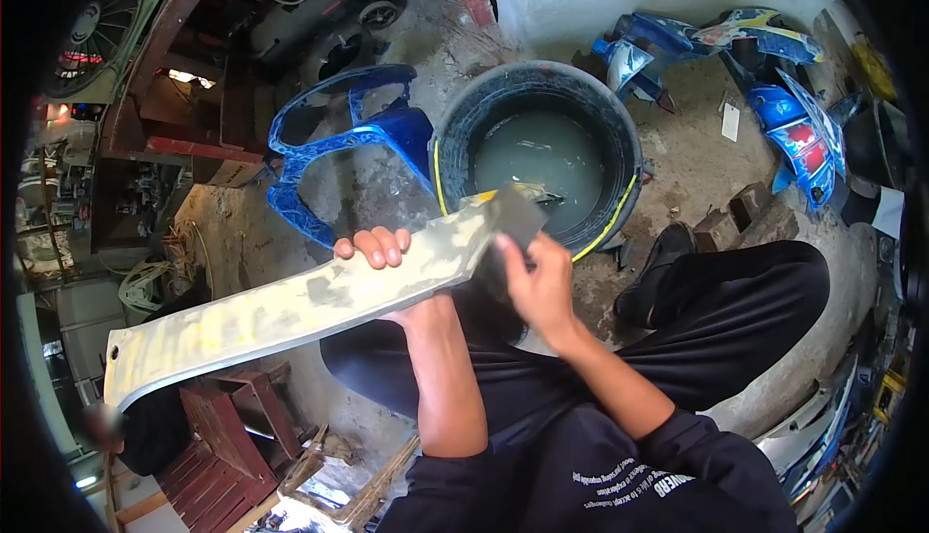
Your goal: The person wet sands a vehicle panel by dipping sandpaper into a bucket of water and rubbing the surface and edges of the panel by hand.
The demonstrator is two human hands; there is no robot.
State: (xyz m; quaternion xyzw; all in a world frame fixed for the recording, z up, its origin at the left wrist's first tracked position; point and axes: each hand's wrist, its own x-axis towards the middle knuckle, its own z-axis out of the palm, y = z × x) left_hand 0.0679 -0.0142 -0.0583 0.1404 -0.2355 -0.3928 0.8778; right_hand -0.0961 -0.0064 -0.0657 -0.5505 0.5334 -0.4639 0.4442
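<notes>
A long, curved panel [261, 310], patchy yellow, cream and grey, slants across my lap with its right end over the bucket. My left hand [375, 248] grips it from below, the fingers curled over its far edge and the palm hidden underneath. Near the panel's right end, my right hand [540, 286] pinches a dark grey sheet of sandpaper [520, 221] against the surface. Beyond that end stands a black bucket [455, 117] holding murky grey water [542, 151].
A scuffed blue plastic frame [387, 136] lies left of the bucket. Several blue body panels [794, 127] lie at the right, with bricks [731, 219] nearer me. A red wooden chair [218, 436] stands at lower left, near a person [160, 431] in dark clothing.
</notes>
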